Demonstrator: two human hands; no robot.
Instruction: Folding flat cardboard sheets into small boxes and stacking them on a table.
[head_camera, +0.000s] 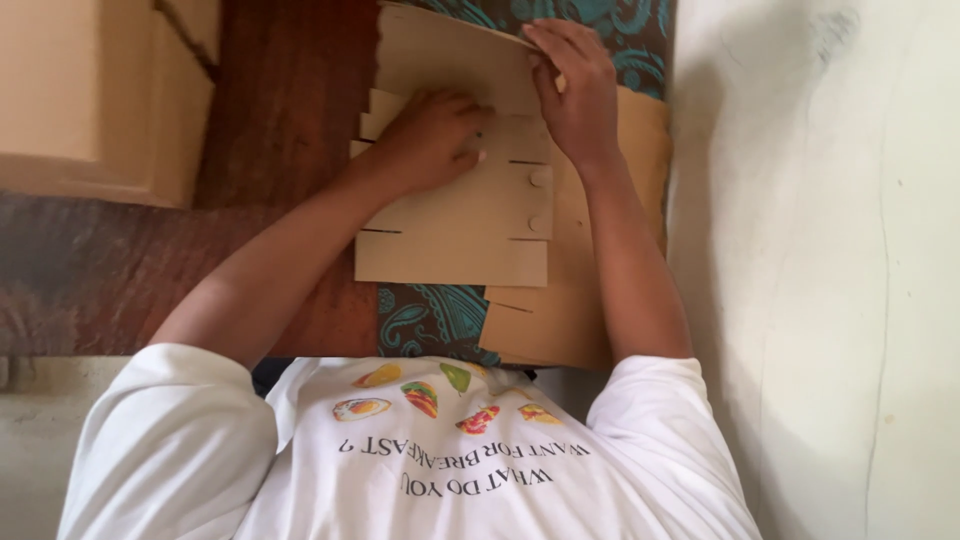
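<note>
The left hand lies flat, palm down and fingers loosely bent, on a stack of flat light-brown cardboard sheets with cut slits. It presses the sheets and grips nothing. The right hand is just beside it, and its fingers are closed over the edge of one curved light-brown cardboard sheet, which rises from the stack beyond the left hand. Whether the thumb is under this sheet, I cannot tell.

Under both hands the stack rests on a dark brown cloth with turquoise paisley pattern, which shows beyond the right hand and also near the person's white printed shirt. Left of the left arm there is a dark reddish wooden surface, and further left a pale beige box-like block. Right of the right arm lies a pale grey floor.
</note>
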